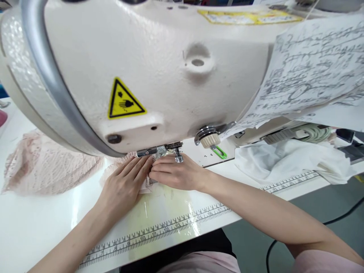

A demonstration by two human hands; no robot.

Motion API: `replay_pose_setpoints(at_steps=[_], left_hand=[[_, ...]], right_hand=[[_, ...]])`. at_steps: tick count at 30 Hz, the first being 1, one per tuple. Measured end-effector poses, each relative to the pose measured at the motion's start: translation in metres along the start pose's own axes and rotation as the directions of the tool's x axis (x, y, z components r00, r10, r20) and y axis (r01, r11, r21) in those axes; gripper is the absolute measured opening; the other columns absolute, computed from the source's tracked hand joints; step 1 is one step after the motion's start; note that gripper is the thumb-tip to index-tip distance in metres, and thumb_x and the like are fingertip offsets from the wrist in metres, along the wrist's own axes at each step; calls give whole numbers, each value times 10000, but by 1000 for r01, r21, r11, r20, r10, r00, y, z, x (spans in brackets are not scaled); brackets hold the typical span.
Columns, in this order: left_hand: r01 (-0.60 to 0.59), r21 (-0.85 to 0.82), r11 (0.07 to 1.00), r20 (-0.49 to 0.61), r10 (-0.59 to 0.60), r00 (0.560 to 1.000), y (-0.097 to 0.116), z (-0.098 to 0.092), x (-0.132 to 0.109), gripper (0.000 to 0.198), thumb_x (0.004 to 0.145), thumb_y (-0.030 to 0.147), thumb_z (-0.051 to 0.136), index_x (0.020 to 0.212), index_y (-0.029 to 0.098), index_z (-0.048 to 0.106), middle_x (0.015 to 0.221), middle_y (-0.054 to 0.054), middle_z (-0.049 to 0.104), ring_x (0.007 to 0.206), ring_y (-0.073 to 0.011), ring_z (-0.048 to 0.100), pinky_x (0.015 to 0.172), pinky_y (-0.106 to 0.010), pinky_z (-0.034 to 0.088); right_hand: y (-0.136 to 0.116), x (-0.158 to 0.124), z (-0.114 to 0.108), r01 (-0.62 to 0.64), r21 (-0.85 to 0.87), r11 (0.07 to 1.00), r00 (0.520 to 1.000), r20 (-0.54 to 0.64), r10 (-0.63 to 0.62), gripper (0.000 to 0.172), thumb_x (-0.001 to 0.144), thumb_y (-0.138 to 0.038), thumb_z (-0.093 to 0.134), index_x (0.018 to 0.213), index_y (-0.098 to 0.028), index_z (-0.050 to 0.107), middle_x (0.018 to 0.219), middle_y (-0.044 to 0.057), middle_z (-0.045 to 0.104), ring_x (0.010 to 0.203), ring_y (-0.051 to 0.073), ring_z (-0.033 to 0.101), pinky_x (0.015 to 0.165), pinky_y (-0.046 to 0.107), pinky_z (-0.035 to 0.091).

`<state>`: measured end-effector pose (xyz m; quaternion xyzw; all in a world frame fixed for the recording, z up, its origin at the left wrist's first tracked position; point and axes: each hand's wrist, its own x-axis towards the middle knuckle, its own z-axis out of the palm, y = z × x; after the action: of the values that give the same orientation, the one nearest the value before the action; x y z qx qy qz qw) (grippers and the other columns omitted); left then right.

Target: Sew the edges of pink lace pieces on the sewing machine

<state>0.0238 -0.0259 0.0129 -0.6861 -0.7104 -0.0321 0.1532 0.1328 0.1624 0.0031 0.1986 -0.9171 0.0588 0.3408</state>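
My left hand (125,185) lies flat with its fingers stretched forward over pale pink lace fabric (109,170), beside the needle area of a white sewing machine (159,76). Close against it, my right hand (178,174) has its fingers bent and pressed together on the edge of the same lace. The right fingertips are partly hidden by the left hand and by the metal presser parts (159,151) just above. A small piece of the lace shows below the fingers, near the machine bed.
More pink lace (51,167) is heaped at the left. White cloth (290,161) lies at the right, near a coiled pale green cord (315,134). A handwritten paper (313,68) hangs on the machine. A ruler strip (153,233) runs along the table's front edge.
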Motion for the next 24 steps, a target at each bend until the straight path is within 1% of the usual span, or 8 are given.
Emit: replay_pose_setpoints(at_steps=[4, 7, 12, 15, 19, 24], left_hand=[[36, 17, 999, -2, -36, 999, 2, 2, 1, 513, 926, 233, 396, 1393, 22, 433, 1391, -170, 529, 1265, -289, 531, 1059, -437, 442], [61, 29, 998, 0, -61, 998, 5, 4, 1, 511, 922, 228, 401, 1390, 28, 439, 1399, -170, 520, 1273, -287, 525, 1057, -436, 449], [26, 58, 998, 1, -26, 1000, 4, 1, 3, 492, 913, 217, 407, 1355, 13, 478, 1382, -185, 532, 1250, -299, 546, 1032, -437, 478], [-7, 48, 999, 2, 7, 1000, 0, -2, 3, 490, 900, 198, 414, 1346, 7, 487, 1372, -189, 539, 1231, -307, 562, 1023, -446, 489], [-11, 3, 1000, 14, 11, 1000, -9, -3, 0, 495, 892, 202, 424, 1356, 43, 490, 1375, -160, 545, 1234, -297, 560, 1025, -447, 490], [-35, -28, 999, 23, 35, 999, -17, -3, 0, 510, 869, 197, 432, 1355, 52, 489, 1376, -147, 547, 1214, -283, 578, 1013, -443, 499]], right_hand=[[-2, -1, 1, -3, 1, 1000, 1000, 26, 3, 293, 909, -41, 471, 809, -206, 691, 740, -71, 685, 690, 63, 552, 475, 250, 298], [-3, -1, 2, -2, 5, 1000, 999, 47, 1, 291, 916, -43, 464, 828, -200, 691, 761, -61, 689, 718, 67, 555, 481, 252, 301], [-4, -3, 2, 2, 20, 1000, 999, 51, -3, 279, 923, -54, 466, 835, -187, 694, 772, -51, 692, 719, 73, 547, 473, 244, 303], [-4, -3, 5, 2, 40, 999, 996, 86, -5, 287, 943, -68, 443, 866, -185, 693, 786, -32, 694, 745, 82, 549, 514, 220, 352], [-6, -3, 11, 7, 98, 995, 990, 140, -21, 265, 961, -108, 442, 891, -188, 684, 815, -3, 692, 806, 101, 564, 628, 203, 444], [-7, -2, 14, 16, 125, 992, 991, 132, -33, 216, 939, -90, 481, 888, -177, 672, 816, 6, 690, 854, 113, 583, 666, 202, 482]])
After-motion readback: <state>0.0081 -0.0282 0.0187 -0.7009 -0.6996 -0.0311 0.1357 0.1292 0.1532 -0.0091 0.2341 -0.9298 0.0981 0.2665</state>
